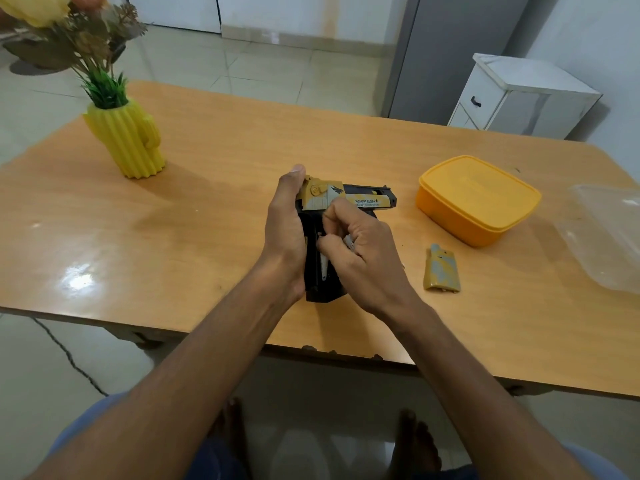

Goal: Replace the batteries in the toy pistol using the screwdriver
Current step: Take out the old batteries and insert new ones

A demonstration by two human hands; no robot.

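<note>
The yellow and black toy pistol lies on its side on the wooden table, barrel pointing right. My left hand grips the back of the pistol and its black grip. Over the open battery compartment in the grip, my right hand has its fingers curled and pinches a small silvery battery. The removed yellow-grey battery cover lies on the table to the right of my right hand. No screwdriver is in view.
A closed orange plastic box stands to the right of the pistol, with a clear plastic lid or bag at the right edge. A yellow cactus-shaped vase with flowers stands at the back left.
</note>
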